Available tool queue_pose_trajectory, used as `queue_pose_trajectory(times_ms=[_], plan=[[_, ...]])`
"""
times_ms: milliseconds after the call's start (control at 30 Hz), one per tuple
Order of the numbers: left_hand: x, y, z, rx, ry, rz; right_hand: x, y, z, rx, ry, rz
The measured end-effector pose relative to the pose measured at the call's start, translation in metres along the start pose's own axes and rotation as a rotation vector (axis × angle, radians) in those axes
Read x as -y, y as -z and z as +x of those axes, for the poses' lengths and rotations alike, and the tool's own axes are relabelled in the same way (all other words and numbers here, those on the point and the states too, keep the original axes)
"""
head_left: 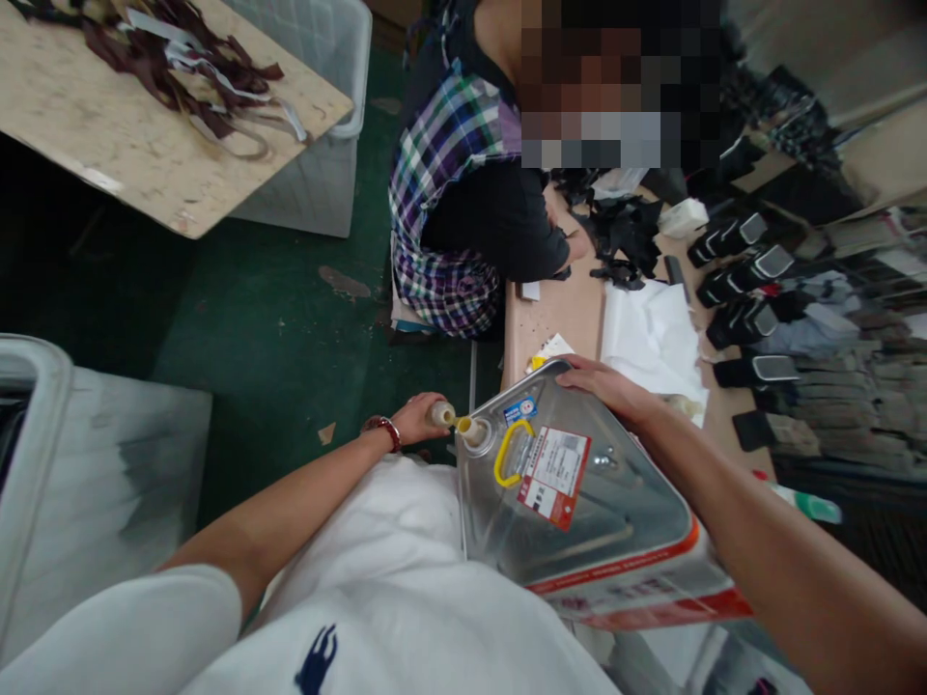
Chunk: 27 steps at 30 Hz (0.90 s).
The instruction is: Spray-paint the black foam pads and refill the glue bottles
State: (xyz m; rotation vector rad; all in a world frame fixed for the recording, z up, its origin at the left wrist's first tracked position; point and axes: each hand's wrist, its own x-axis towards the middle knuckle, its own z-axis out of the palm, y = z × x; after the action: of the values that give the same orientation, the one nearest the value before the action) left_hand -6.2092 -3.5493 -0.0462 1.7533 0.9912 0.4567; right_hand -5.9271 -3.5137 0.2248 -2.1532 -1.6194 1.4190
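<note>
A large square metal can point(630, 502) with a yellow handle point(514, 454), a red and white label point(556, 473) and a spout point(474, 433) stands tilted against the front of my body. My right hand point(598, 381) lies on the can's far edge, gripping it. In my left hand point(420, 419) is a small pale bottle point(441, 415), its mouth turned toward the spout. Yellowish liquid shows between the spout and the bottle's mouth.
A person in a checkered apron point(456, 145) sits beyond, hands on a workbench point(554, 314) holding black scraps point(627, 232) and white sheets point(644, 328). Grey bins point(137, 434) stand at left. A board point(181, 183) at upper left bears brown and white strips.
</note>
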Motion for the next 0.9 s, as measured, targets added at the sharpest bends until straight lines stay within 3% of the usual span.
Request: queue_pose_trajectory(times_ms=[167, 900], plan=[[-0.012, 0.002, 0.0, -0.006, -0.007, -0.006, -0.004, 0.007, -0.009, 0.02, -0.034, 0.145], [-0.024, -0.006, -0.011, -0.001, -0.018, -0.001, -0.01, 0.01, -0.025, -0.012, 0.018, 0.096]])
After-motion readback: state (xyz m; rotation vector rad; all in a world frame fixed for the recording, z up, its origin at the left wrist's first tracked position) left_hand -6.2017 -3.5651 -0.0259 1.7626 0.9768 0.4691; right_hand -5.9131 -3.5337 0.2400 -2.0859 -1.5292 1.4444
